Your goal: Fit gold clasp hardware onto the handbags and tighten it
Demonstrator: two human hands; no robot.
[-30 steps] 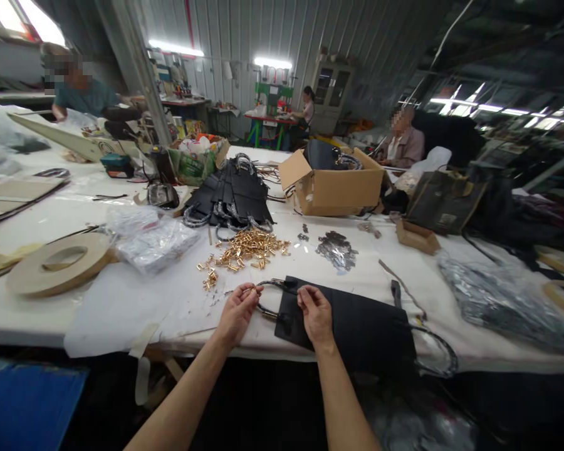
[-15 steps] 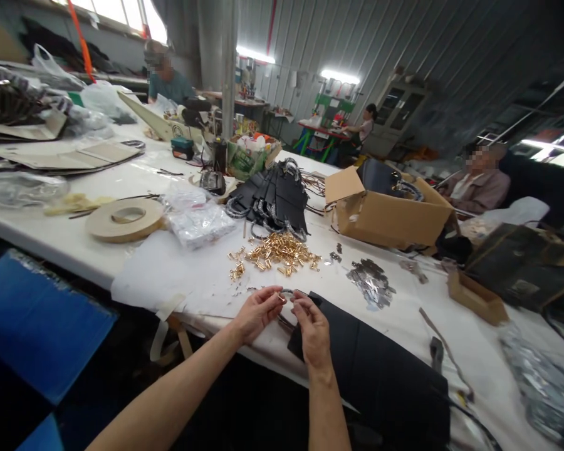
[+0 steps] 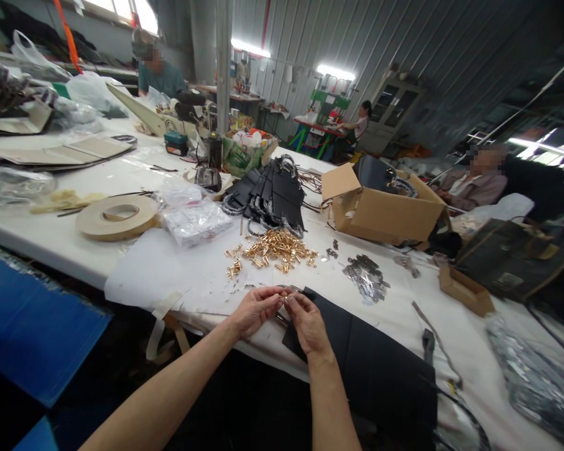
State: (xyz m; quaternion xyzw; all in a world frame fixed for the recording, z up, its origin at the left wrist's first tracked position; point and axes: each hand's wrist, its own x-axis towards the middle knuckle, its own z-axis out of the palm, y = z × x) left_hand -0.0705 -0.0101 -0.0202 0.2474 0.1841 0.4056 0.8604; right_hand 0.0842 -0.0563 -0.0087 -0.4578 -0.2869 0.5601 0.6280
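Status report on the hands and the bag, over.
Left hand and right hand pinched together on a small gold fitting at the black bag handle. Gold fittings pile just beyond. Nothing blocking.

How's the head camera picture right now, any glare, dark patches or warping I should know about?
Head view: ceiling tube lights and the window blow out white; the white table is evenly lit, so left hand, right hand and gold fittings read clearly. Under-table area and black bag lose detail; wide-angle bends the edges.

the small piece pinched between both grips [image 3: 285, 300] is too small to tell.
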